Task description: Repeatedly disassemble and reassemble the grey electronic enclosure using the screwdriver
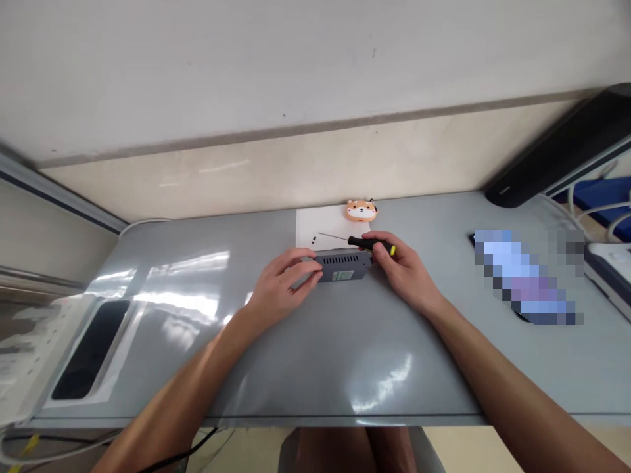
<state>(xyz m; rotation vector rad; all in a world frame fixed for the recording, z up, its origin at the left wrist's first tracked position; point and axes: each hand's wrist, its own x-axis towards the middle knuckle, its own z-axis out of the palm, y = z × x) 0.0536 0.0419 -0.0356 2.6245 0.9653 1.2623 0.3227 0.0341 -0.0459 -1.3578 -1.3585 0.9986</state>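
Note:
A dark grey box-shaped device [344, 267] with a row of vent slots and a pale label stands on the grey table. My left hand [286, 284] grips its left end, fingers curled over the edge. In my right hand [404, 266] is a screwdriver [362, 243] with a black and yellow handle, its thin shaft pointing left above a white sheet of paper [306, 223]. The right fingers are also close to the device's right end; whether they touch it I cannot tell. Several tiny dark screws [314, 239] lie on the paper near the screwdriver's tip.
An orange and white animal-faced case [361, 211] sits on the paper's right corner. A phone [91, 349] lies at the far left, and a blurred-out object [525, 279] lies at right. A long black bar [562, 144] stands at the back right. The wall [276, 167] borders the table's rear.

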